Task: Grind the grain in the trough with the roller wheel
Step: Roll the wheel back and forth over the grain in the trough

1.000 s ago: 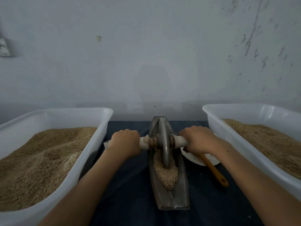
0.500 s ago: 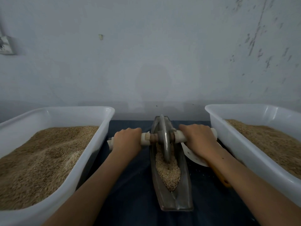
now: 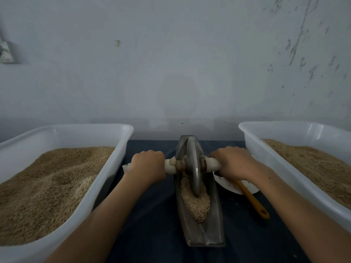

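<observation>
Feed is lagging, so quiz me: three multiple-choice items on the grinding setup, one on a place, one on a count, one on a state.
1. Where does the orange-handled spoon lie?
A. right of the grey metal trough
B. left of the trough
C. in a tub

2. How many white plastic tubs of grain are there?
A. one
B. two
C. three

3. What do the left hand and right hand do?
A. hang idle
B. grip the roller wheel's white handles
C. scoop grain

A: it rests on a white plate there.
B: one on each side.
B: fingers curl round the handles.

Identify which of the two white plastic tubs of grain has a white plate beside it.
The white plastic tub on the right: a white plate with an orange-handled spoon lies beside it; the left tub has none.
</observation>
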Demonstrator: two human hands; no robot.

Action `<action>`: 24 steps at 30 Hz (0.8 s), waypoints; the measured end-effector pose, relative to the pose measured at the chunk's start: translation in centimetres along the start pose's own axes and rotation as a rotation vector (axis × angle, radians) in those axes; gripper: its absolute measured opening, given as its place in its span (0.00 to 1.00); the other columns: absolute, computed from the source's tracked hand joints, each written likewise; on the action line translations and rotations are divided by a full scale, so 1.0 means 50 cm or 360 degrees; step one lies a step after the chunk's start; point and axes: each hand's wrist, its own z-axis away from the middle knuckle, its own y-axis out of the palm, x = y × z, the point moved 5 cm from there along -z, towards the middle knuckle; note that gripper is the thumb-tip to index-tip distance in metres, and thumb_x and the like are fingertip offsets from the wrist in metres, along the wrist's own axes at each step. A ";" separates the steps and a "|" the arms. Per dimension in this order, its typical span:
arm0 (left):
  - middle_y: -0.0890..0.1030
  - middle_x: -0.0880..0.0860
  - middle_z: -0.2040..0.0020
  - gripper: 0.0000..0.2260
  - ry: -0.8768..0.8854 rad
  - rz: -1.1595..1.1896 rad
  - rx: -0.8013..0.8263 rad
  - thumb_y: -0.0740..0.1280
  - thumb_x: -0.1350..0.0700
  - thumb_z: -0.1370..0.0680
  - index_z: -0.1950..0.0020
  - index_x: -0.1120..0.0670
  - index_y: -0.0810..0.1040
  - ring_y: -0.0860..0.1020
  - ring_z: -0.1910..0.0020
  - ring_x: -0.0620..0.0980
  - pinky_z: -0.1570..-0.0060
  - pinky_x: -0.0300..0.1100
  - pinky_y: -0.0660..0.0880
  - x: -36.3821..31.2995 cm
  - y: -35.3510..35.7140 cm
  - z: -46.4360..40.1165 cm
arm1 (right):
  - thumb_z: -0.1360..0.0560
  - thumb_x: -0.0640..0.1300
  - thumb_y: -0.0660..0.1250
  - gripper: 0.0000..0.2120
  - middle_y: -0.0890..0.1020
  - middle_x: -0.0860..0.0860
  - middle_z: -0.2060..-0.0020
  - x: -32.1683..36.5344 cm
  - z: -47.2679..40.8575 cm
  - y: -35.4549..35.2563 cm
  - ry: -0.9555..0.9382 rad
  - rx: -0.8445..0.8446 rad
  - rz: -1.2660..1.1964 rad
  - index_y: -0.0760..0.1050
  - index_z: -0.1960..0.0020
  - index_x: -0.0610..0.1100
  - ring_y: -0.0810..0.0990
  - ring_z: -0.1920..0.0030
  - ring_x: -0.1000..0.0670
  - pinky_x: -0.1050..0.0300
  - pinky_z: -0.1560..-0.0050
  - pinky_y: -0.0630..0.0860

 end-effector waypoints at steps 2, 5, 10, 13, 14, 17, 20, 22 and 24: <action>0.78 0.50 0.54 0.08 -0.0031 0.0042 -0.0085 0.66 0.51 0.25 0.48 0.52 0.74 0.77 0.55 0.50 0.57 0.42 0.69 0.003 0.004 -0.002 | 0.25 0.49 0.65 0.04 0.80 0.52 0.55 0.004 -0.002 -0.002 -0.0003 -0.0272 0.0064 0.71 0.52 0.54 0.78 0.55 0.48 0.56 0.61 0.65; 0.79 0.50 0.52 0.07 -0.0050 0.0103 -0.0256 0.65 0.50 0.24 0.49 0.51 0.73 0.77 0.54 0.51 0.58 0.43 0.69 0.003 0.004 0.004 | 0.24 0.46 0.63 0.05 0.80 0.52 0.56 0.011 -0.003 0.003 0.0026 -0.0522 0.0157 0.69 0.50 0.51 0.79 0.54 0.46 0.56 0.62 0.61; 0.79 0.51 0.53 0.06 -0.0064 0.0053 -0.0213 0.64 0.52 0.24 0.49 0.52 0.74 0.77 0.55 0.50 0.59 0.42 0.69 -0.001 -0.002 0.011 | 0.25 0.46 0.64 0.06 0.80 0.51 0.57 0.004 -0.003 0.006 0.0029 -0.0455 0.0136 0.66 0.55 0.52 0.79 0.55 0.46 0.55 0.62 0.63; 0.78 0.51 0.53 0.09 -0.0036 -0.0021 -0.0041 0.66 0.52 0.25 0.48 0.53 0.75 0.76 0.57 0.49 0.58 0.42 0.70 -0.004 -0.007 0.010 | 0.27 0.49 0.67 0.06 0.80 0.53 0.56 -0.003 -0.003 0.003 -0.0007 -0.0118 -0.0002 0.70 0.54 0.56 0.79 0.54 0.49 0.56 0.61 0.66; 0.78 0.51 0.54 0.10 -0.0026 -0.0041 0.0012 0.66 0.51 0.25 0.47 0.53 0.75 0.75 0.57 0.49 0.57 0.42 0.70 -0.004 -0.008 0.012 | 0.27 0.50 0.68 0.07 0.80 0.54 0.55 -0.003 0.000 0.002 -0.0021 0.0002 -0.0037 0.72 0.52 0.56 0.79 0.55 0.50 0.57 0.62 0.66; 0.74 0.50 0.58 0.11 -0.0021 -0.0071 0.0098 0.67 0.51 0.26 0.46 0.53 0.74 0.74 0.58 0.49 0.57 0.42 0.70 -0.006 -0.009 0.011 | 0.28 0.50 0.70 0.11 0.81 0.54 0.54 -0.001 0.004 0.000 -0.0056 0.0193 -0.0063 0.75 0.47 0.56 0.77 0.56 0.52 0.60 0.67 0.64; 0.74 0.49 0.58 0.10 -0.0038 -0.0051 0.0081 0.67 0.52 0.25 0.47 0.53 0.74 0.73 0.59 0.49 0.58 0.42 0.69 -0.004 -0.008 0.009 | 0.27 0.50 0.70 0.08 0.81 0.54 0.54 0.000 0.001 -0.001 -0.0035 0.0115 -0.0032 0.74 0.49 0.56 0.77 0.57 0.52 0.58 0.64 0.66; 0.77 0.50 0.55 0.08 -0.0042 -0.0022 -0.0001 0.66 0.53 0.25 0.47 0.53 0.74 0.75 0.57 0.49 0.58 0.42 0.69 -0.004 -0.007 0.008 | 0.27 0.52 0.68 0.06 0.80 0.54 0.55 0.000 -0.001 0.000 -0.0026 -0.0038 -0.0018 0.73 0.52 0.56 0.79 0.55 0.50 0.56 0.60 0.68; 0.79 0.50 0.52 0.07 -0.0040 -0.0012 -0.0179 0.65 0.52 0.24 0.47 0.51 0.74 0.77 0.55 0.50 0.58 0.42 0.69 -0.006 -0.012 0.010 | 0.25 0.53 0.66 0.05 0.80 0.54 0.56 -0.001 0.000 0.003 -0.0008 -0.0224 -0.0038 0.69 0.55 0.55 0.79 0.54 0.48 0.54 0.59 0.69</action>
